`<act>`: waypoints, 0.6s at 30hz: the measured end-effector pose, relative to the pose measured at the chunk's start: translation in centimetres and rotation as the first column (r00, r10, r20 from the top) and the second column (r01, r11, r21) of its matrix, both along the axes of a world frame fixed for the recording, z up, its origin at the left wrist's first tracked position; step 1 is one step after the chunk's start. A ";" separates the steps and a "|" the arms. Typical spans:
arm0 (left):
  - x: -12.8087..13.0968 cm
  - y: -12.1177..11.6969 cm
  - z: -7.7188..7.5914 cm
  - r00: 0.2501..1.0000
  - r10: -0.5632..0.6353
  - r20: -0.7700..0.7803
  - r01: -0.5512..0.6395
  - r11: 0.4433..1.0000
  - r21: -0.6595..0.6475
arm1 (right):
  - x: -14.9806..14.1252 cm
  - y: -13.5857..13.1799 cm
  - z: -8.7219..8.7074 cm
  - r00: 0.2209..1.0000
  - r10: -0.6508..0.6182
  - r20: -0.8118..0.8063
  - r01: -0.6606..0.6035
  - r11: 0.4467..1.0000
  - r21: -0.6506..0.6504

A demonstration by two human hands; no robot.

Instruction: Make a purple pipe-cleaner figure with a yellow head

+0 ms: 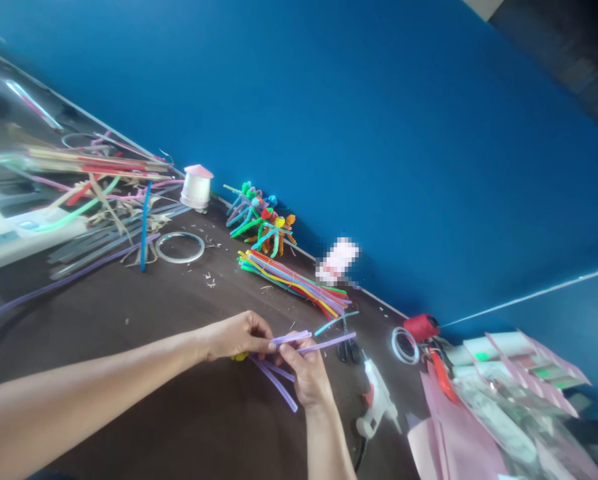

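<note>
I have my left fingers [266,337] and right fingers [293,360] closed in a pinch on purple pipe cleaners [277,387], whose loose ends splay right of and below them. Open table [153,303], dark brown, stretches to the left of my fingers. Just ahead, a colourful bundle [293,280] lies between them and the far edge, where a blue wall [329,120] rises. To their right, a glue gun [377,400] narrows the room, with pink sheets [459,427] farther over.
</note>
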State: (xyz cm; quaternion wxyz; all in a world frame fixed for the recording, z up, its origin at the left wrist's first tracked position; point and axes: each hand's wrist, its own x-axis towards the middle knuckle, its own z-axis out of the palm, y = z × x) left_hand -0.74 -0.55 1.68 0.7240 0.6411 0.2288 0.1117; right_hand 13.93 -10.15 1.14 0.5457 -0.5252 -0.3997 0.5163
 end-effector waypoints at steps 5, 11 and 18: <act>0.1 0.2 0.0 0.998 0.058 -0.006 -0.058 0.998 0.001 | 0.1 0.2 -0.2 1.000 -0.028 0.009 0.028 1.000 -0.005; 0.3 0.2 -0.1 0.955 0.289 0.065 -0.296 0.925 0.237 | 0.3 0.4 -0.8 0.965 -0.223 -0.135 0.224 0.975 -0.010; -0.3 -1.0 -0.2 0.882 0.320 0.347 -0.468 0.501 0.727 | -0.3 0.7 -0.2 0.894 -0.245 -0.376 0.257 0.966 -0.019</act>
